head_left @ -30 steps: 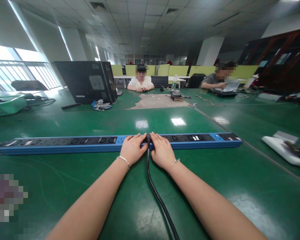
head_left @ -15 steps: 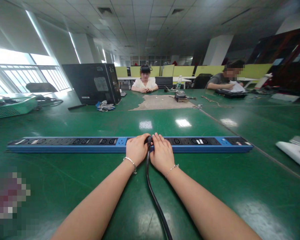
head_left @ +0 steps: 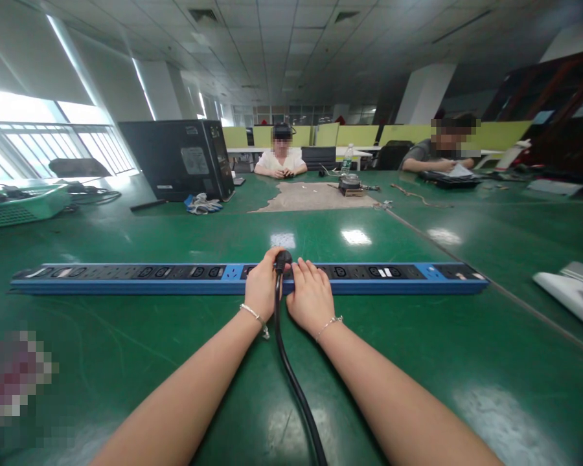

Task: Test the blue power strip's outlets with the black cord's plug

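Observation:
A long blue-and-black power strip (head_left: 306,286) lies crosswise on the green table, its sockets facing up. My left hand (head_left: 262,285) is closed around a black plug (head_left: 284,259) over the middle of the strip. The plug is tilted, with its round end showing above my fingers; its thick black cable (head_left: 291,375) runs down toward me between my forearms. My right hand (head_left: 311,294) grips the strip just right of the plug, fingers across its top and thumb at the near side. The sockets under both hands are hidden.
A black computer case (head_left: 175,162) stands at the back left beside gloves (head_left: 203,204) and a green basket (head_left: 24,207). Cardboard (head_left: 311,197), a bottle (head_left: 347,158) and a small round device (head_left: 350,183) are farther back. Two people sit across the table.
My left hand has raised and tilted the plug, moving it slightly left and away from the strip's top. The cable shifted left with it. My right hand stays on the strip.

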Available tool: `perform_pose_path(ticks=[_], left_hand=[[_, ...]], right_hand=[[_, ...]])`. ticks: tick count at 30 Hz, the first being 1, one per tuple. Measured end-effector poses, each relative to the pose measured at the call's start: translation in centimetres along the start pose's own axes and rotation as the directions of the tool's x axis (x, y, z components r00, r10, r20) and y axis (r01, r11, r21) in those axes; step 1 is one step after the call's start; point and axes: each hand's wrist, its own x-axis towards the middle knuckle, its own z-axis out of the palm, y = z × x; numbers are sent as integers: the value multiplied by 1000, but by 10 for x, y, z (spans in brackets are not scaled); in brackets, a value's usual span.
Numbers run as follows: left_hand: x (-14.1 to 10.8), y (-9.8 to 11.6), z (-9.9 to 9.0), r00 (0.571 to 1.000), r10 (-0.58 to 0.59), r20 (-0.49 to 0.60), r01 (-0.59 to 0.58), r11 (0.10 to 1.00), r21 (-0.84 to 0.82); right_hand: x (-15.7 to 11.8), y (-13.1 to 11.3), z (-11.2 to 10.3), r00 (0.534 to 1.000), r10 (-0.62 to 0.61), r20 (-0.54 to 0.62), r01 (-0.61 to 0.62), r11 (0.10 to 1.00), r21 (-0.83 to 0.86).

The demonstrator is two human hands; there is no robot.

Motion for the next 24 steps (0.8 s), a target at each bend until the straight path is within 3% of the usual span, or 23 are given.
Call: perform_pose_path(ticks=[4, 9, 12, 15, 24], left_hand=[[4, -4, -3, 995, 86, -51, -85, 996, 20], [16, -53, -44, 977, -57, -207, 66, 997, 35], [15, -90, -69, 993, -80, -91, 86, 994, 61], [7, -111, -78, 996, -56, 63, 50, 995, 91], [2, -116, -75, 994, -12, 112, -5, 988, 151]], right_hand=[[0, 0, -1, 1000, -3, 6, 3, 1000, 3], [-1, 1, -3, 1000, -17, 25, 17, 1000, 6], [0, 1, -4, 1000, -15, 21, 15, 1000, 1], [0, 1, -4, 1000, -10, 17, 10, 1000, -7], [0, 2, -3, 1000, -14, 4, 14, 1000, -22]])
